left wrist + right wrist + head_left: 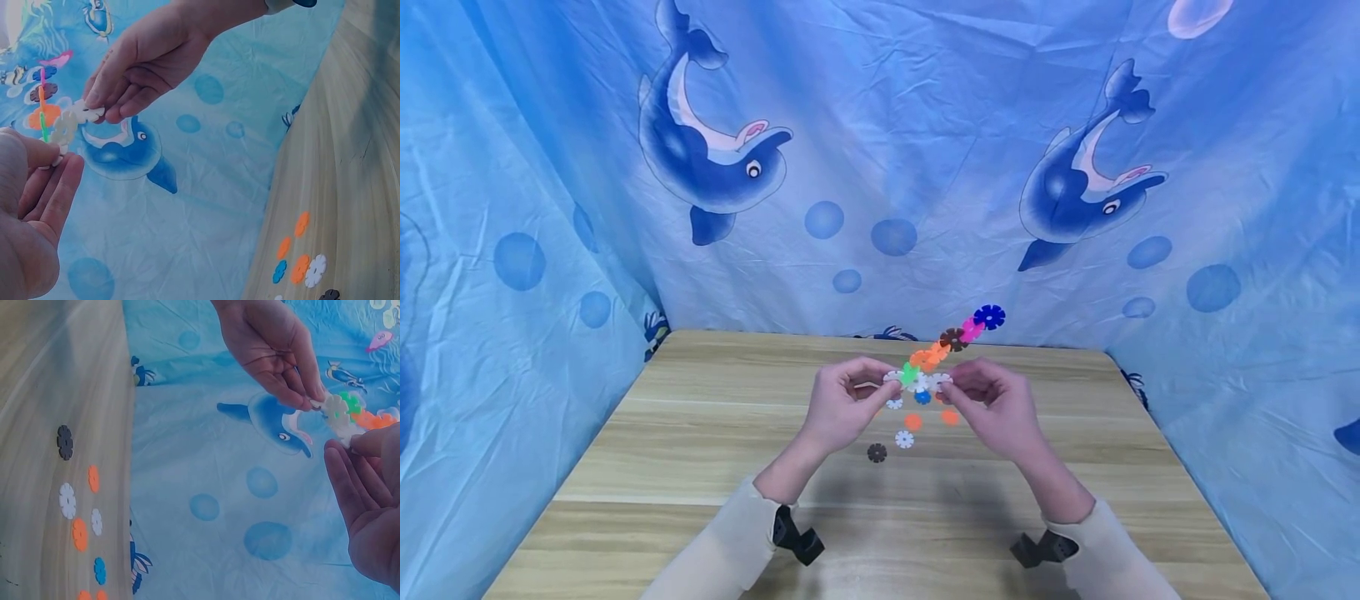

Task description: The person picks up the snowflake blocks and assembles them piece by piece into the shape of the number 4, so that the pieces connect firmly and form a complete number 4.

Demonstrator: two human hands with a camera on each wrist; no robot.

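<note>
Both hands hold up a chain of notched plastic snowflake discs above the table. My left hand [848, 404] pinches a white disc [892, 377] at the chain's near left end between thumb and fingers. On the other side, my right hand [1000, 410] pinches another white disc [939, 381]. A third white disc [64, 129] sits between these two. From there the chain slants up and away to the right: a green disc [910, 373], orange discs [927, 358], a brown disc [954, 339], a pink disc [972, 330] and a dark blue disc [990, 317] at the tip.
Loose discs lie on the wooden table [715, 433] below the hands: a dark disc [877, 452], white discs [905, 439], a blue disc [922, 397] and several orange discs [913, 422]. A blue dolphin-printed curtain [955, 167] surrounds the table's back and sides.
</note>
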